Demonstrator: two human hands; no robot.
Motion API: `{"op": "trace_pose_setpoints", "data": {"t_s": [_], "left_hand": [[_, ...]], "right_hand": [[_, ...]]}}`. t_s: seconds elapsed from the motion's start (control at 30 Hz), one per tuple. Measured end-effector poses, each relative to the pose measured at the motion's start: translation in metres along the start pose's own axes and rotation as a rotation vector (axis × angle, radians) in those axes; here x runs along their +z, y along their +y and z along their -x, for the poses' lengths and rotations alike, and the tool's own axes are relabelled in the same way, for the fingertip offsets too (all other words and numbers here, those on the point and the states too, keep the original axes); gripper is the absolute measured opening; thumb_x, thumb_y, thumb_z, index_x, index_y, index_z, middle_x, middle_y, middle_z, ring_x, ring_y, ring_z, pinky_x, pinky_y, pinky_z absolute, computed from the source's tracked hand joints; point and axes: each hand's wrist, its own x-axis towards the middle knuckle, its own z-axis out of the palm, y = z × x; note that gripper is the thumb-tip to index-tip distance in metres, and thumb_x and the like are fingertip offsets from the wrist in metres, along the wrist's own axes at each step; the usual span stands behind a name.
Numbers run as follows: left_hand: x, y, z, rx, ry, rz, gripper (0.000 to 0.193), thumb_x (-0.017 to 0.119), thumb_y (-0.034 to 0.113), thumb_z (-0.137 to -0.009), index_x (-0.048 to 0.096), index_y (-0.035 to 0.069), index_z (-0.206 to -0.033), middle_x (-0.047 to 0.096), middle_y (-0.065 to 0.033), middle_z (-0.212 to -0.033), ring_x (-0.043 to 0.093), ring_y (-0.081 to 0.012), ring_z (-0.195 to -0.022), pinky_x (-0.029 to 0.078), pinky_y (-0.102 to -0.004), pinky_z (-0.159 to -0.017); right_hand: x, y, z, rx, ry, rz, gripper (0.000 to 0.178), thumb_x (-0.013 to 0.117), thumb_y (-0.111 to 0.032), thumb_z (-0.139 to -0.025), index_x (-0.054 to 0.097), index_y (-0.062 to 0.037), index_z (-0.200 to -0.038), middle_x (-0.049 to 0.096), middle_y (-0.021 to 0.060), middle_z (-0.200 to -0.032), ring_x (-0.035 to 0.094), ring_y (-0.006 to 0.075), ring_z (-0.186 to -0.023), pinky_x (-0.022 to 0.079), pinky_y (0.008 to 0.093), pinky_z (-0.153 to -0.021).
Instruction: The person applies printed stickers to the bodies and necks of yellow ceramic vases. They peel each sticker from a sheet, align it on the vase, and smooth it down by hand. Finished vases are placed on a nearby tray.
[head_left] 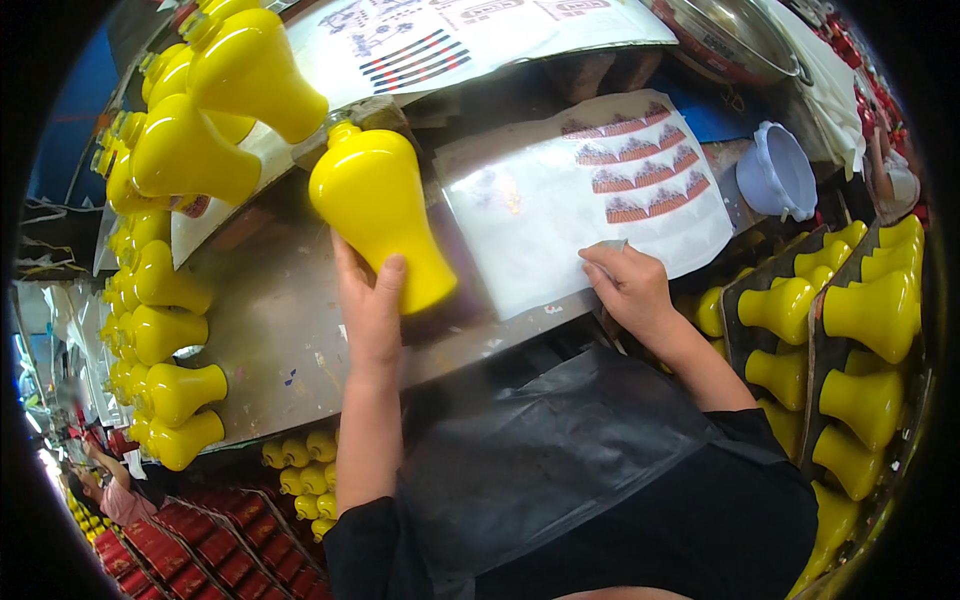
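A glossy yellow bottle (pixel 375 200) with a narrow neck and broad shoulders leans over the bench, its neck pointing away from me. My left hand (pixel 368 295) grips it from below, thumb along the near side. To the right lies a white decal sheet (pixel 530 240), with rows of reddish-brown printed strips (pixel 645 170) at its right part. Over that sheet's near edge my right hand (pixel 630 285) is closed in a pinch. A small greyish edge shows at its fingers, too little to name.
Several yellow bottles (pixel 165 335) line the bench's left side. Another printed sheet (pixel 480 45) lies at the back, near a metal basin (pixel 720 40). A pale lilac bucket (pixel 775 172) stands at the right. Racks of yellow bottles (pixel 860 310) fill the right; red boxes (pixel 220 535) sit lower left.
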Motion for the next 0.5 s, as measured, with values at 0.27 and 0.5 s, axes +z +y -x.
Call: {"op": "trace_pose_setpoints", "data": {"t_s": [0.27,0.5], "left_hand": [[0.009,-0.007,0.006,0.151,0.103,-0.071,0.086,0.064,0.021,-0.098,0.014,0.004,-0.166,0.035,-0.0157,-0.162,0.037,-0.0276,-0.148,0.026,-0.0391,-0.123],[0.001,-0.002,0.002,0.018,0.047,-0.017,0.073,0.058,0.014,-0.097,0.027,0.001,-0.162,0.044,-0.0144,-0.155,0.044,-0.0262,-0.142,0.032,-0.0392,-0.120]], "right_hand": [[0.011,0.005,0.010,-0.075,0.059,0.042,0.019,0.076,-0.011,-0.086,0.076,-0.0098,-0.105,0.064,0.0124,-0.076,0.065,0.0313,-0.064,0.053,0.0393,-0.058],[0.007,0.000,-0.027,-0.182,0.083,0.068,0.020,0.076,-0.011,-0.086,0.075,-0.0074,-0.106,0.063,0.0127,-0.077,0.065,0.0307,-0.066,0.053,0.0392,-0.059]]}}
